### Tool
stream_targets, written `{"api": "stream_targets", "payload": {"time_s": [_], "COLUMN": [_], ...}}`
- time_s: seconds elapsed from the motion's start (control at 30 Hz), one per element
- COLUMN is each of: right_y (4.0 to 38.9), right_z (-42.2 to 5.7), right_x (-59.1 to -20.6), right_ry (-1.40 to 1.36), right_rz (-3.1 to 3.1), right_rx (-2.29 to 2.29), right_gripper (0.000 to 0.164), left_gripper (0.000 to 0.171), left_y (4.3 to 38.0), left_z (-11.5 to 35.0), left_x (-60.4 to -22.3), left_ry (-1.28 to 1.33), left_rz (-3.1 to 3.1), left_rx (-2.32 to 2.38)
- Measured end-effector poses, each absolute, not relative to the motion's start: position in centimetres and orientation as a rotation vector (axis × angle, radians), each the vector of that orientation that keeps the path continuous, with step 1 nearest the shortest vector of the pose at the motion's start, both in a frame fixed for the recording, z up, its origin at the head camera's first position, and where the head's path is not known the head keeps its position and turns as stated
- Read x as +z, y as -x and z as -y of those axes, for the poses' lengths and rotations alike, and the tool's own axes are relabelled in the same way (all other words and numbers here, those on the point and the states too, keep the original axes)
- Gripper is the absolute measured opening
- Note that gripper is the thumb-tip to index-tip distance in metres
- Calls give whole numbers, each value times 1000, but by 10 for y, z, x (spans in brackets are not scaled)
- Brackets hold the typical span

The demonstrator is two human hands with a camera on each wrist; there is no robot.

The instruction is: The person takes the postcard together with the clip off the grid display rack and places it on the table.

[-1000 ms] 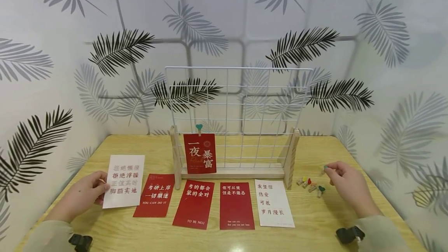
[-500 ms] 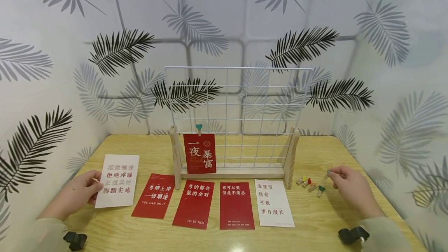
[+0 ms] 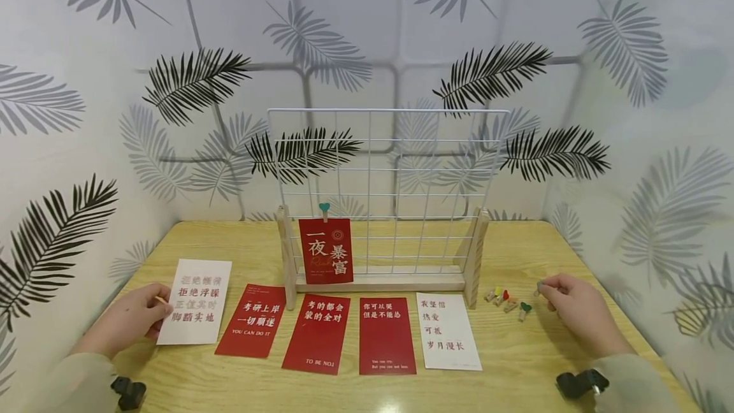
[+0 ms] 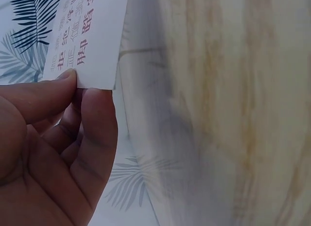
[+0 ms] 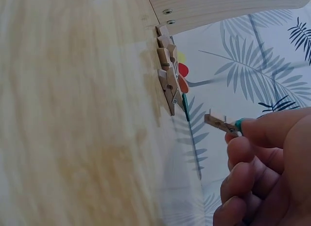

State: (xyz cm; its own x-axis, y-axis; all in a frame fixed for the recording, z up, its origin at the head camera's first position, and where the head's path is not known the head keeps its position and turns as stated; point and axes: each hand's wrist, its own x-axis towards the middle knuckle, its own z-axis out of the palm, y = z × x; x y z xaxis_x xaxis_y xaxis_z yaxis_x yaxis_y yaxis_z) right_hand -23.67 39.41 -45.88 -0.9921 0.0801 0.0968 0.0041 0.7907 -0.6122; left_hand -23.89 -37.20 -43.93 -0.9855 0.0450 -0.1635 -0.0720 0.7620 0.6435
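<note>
At the left of the head view, my left hand (image 3: pixel 123 320) pinches a white card (image 3: pixel 195 301) with Chinese characters by its left edge. In the left wrist view, thumb and index finger grip the card (image 4: pixel 95 41) near one corner. My right hand (image 3: pixel 579 311) holds a small wooden clothespin (image 5: pixel 221 123) with a teal top between thumb and fingers, over the right side of the table. Loose clothespins (image 5: pixel 167 80) with yellow, red, orange and green tops lie left of that hand. A red card (image 3: pixel 325 252) hangs on a white wire grid rack (image 3: pixel 378 287), held by a teal heart clothespin (image 3: pixel 325 210).
Three red cards (image 3: pixel 250 320) lie in a row before the rack, and a white card (image 3: pixel 449 331) ends the row at right. Wooden feet (image 3: pixel 473 260) hold up the grid. Leaf-patterned wall covering (image 3: pixel 395 30) surrounds the wooden table (image 3: pixel 309 394) behind and at both sides.
My left hand and its white card have shifted left, then dipped slightly. My right hand has moved a little right and down, still pinching the clothespin.
</note>
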Motion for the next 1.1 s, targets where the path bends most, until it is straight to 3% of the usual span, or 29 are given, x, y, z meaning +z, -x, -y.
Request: {"api": "stream_targets", "payload": {"time_s": [0.7, 1.1], "right_y": [242, 246], "right_z": [-401, -403], "right_x": [-463, -460], "right_ry": [76, 79], "right_rz": [3029, 3072], "right_rx": [975, 982], "right_gripper": [29, 31], "left_gripper": [27, 39], "left_y": [250, 250], "left_z": [369, 369], "left_x": [-450, -450], "left_ry": [58, 79], "left_rz": [-2722, -2734], "left_rx": [996, 908]}}
